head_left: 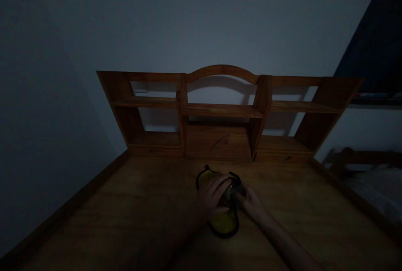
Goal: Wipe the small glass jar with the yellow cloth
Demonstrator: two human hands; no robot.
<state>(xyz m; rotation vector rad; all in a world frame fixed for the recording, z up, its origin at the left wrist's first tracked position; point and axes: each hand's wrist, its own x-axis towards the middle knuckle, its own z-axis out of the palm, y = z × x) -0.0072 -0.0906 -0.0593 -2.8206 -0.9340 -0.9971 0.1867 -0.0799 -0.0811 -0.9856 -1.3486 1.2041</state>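
Your left hand [214, 193] curves its close-set fingers over the dark object [228, 194]; your right hand [253, 204] pinches its right side, probably steadying it between both. It sits above the yellow, black-edged piece [223, 222], mid-table [125, 204], within easy reach.

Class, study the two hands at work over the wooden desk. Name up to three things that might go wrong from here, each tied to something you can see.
1. The dark object between the left hand and right hand looks shiny; if smooth, it might slip onto the desk.
2. The yellow, black-edged piece spreads out beside the hands, so it could bunch or snag.
3. The scene is dim, so small details may be missed.
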